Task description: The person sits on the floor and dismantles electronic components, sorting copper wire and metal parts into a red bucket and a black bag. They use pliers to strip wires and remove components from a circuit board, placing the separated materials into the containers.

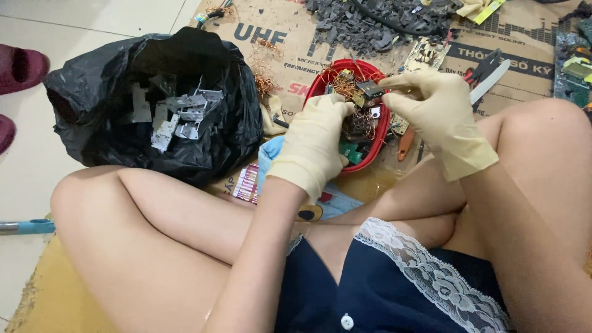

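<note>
Both my hands wear cream rubber gloves and work over a red plastic basket (382, 132) filled with copper wire and small parts. My right hand (439, 114) pinches a small dark electronic component (370, 89) wound with copper wire, just above the basket. My left hand (317, 139) is curled at the basket's left rim, its fingers touching the tangle of copper wire (345, 86) beside the component.
A black plastic bag (154, 105) holding several grey metal brackets sits to the left. Flattened cardboard (290, 43) covers the floor. A heap of dark scrap pieces (370, 21) lies behind the basket, red-handled pliers (484, 68) to its right, circuit boards (573, 68) far right. My bare legs frame the basket.
</note>
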